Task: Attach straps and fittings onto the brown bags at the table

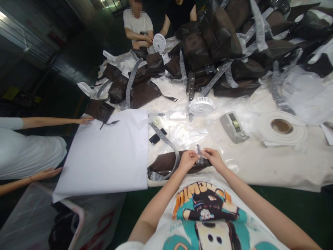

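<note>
Your left hand [187, 160] and your right hand [213, 159] sit close together just above the near edge of the worktop [273, 166], and the grip of each is closed, with the fingertips pinching a small clear plastic packet [199, 154] from either side. The packet stands upright between them, over a dark brown fabric bag [166, 164] lying flat along that edge, and your wrists rest just above the bag. A grey strap [166, 140] loops from the bag's left end up across the clear film on the worktop, ending beside a black phone [154, 138]. To your left, a large white sheet [104, 156] covers that end of the worktop, and a co-worker's hands [85, 120] [45, 174] rest at its far-left edge and just off its near-left corner. Ahead of you stand a small white fan [201, 106], a grey tape dispenser [233, 127] and, to the right, a wide roll of white material [281, 126]. Heaped brown bags [208, 43] with grey straps cover the far side of the worktop, where a seated person [137, 29] has folded arms.
</note>
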Demonstrator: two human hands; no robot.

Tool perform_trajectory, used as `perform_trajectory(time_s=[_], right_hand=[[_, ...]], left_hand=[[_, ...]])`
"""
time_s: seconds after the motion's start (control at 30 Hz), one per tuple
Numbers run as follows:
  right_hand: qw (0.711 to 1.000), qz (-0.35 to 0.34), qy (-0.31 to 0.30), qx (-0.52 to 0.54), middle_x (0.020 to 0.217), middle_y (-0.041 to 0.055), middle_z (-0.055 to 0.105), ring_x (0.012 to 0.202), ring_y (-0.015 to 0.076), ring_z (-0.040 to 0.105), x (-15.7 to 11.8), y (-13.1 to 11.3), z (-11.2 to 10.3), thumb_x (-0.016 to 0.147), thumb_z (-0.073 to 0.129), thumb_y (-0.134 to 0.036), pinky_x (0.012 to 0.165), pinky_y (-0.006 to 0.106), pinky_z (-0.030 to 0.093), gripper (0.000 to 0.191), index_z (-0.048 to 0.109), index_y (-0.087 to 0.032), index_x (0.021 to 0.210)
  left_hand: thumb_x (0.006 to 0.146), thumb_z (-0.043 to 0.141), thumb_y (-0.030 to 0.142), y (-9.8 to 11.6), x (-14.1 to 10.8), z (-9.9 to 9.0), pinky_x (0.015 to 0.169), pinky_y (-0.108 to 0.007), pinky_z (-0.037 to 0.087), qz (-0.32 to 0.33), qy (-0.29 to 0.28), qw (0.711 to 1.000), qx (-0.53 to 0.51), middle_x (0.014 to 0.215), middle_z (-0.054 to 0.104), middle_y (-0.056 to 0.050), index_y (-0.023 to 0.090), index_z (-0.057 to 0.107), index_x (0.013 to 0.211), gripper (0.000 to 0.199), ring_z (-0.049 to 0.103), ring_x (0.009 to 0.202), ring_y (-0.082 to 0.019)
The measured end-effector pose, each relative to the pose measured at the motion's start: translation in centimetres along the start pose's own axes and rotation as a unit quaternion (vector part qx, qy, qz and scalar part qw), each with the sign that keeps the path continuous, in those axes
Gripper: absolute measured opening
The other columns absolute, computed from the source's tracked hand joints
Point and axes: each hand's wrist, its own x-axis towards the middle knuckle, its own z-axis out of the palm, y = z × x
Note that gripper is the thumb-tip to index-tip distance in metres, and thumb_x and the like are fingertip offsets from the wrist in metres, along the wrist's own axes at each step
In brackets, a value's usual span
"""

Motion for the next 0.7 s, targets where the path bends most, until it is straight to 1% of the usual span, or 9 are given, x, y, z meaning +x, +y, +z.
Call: perform_trajectory(time_s=[0.07, 0.17, 0.27, 0.33, 0.4, 0.6, 0.7], right_hand=[[1.0, -0.007, -0.01, -0.011, 0.077, 0.004, 0.069, 0.079, 0.0231, 0.061, -0.27, -0.29, -0.05, 0.075, 0.07, -0.06, 0.08, 0.034, 0.048, 0.041, 0.069, -0.018, 0.073], [1.0, -0.017, -0.009, -0.014, 0.08, 0.0037, 0.071, 0.082, 0.023, 0.062, -0.69, -0.49, -0.13, 0.069, 0.078, -0.056, 0.085, 0.035, 0.047, 0.039, 0.071, -0.019, 0.077], [1.0, -0.002, -0.004, 0.022, 0.072, 0.0013, 0.067, 0.075, 0.0196, 0.059, -0.94, -0.29, -0.16, 0.066, 0.081, -0.055, 0.079, 0.033, 0.047, 0.038, 0.068, -0.019, 0.072], [0.998, 0.025, 0.002, 0.065, 0.068, -0.0001, 0.066, 0.069, 0.0171, 0.057, -1.0, -0.04, -0.19, 0.065, 0.082, -0.055, 0.073, 0.031, 0.046, 0.039, 0.066, -0.019, 0.069], [0.994, 0.052, 0.006, 0.098, 0.068, -0.0001, 0.066, 0.066, 0.0162, 0.056, -1.02, 0.2, -0.24, 0.062, 0.084, -0.054, 0.07, 0.03, 0.045, 0.04, 0.067, -0.019, 0.07], [0.985, 0.105, -0.002, 0.136, 0.071, 0.0032, 0.071, 0.068, 0.0183, 0.06, -0.9, 0.32, -0.26, 0.058, 0.085, -0.056, 0.068, 0.031, 0.045, 0.043, 0.072, -0.017, 0.073], [0.985, 0.101, -0.016, 0.136, 0.07, 0.0034, 0.071, 0.069, 0.019, 0.062, -0.81, 0.03, -0.13, 0.061, 0.083, -0.058, 0.071, 0.031, 0.047, 0.044, 0.072, -0.017, 0.073]], left_hand=[[0.063, 0.087, 0.038, -0.35, 0.03, 0.15, 0.055, -0.022, 0.042, -0.005, 0.015, 1.0, 0.0, 0.061, 0.065, 0.0, 0.013, 0.064, 0.075, 0.036, 0.056, 0.052, -0.01], [0.063, 0.087, 0.036, -0.64, 0.04, 0.44, 0.054, -0.021, 0.041, 0.0, 0.026, 1.0, 0.007, 0.059, 0.062, 0.002, 0.014, 0.063, 0.074, 0.035, 0.054, 0.051, -0.009], [0.064, 0.086, 0.036, -0.58, -0.12, 0.71, 0.058, -0.022, 0.044, 0.012, 0.026, 0.999, 0.037, 0.063, 0.065, 0.0, 0.014, 0.065, 0.077, 0.033, 0.057, 0.056, -0.01], [0.065, 0.086, 0.036, -0.42, -0.3, 0.81, 0.06, -0.023, 0.046, 0.019, 0.02, 0.998, 0.051, 0.067, 0.067, -0.002, 0.013, 0.066, 0.079, 0.033, 0.059, 0.059, -0.011], [0.065, 0.086, 0.037, -0.25, -0.46, 0.83, 0.061, -0.023, 0.046, 0.018, 0.014, 0.999, 0.047, 0.068, 0.068, -0.003, 0.013, 0.067, 0.08, 0.034, 0.06, 0.06, -0.011], [0.06, 0.087, 0.049, 0.21, -0.72, 0.75, 0.058, -0.023, 0.044, -0.013, -0.001, 1.0, -0.016, 0.064, 0.066, -0.001, 0.013, 0.067, 0.081, 0.047, 0.057, 0.055, -0.01], [0.067, 0.081, 0.055, 0.18, -0.66, 0.72, 0.059, -0.023, 0.043, 0.008, 0.008, 1.0, -0.023, 0.063, 0.065, 0.0, 0.013, 0.067, 0.081, 0.046, 0.054, 0.054, -0.01]])
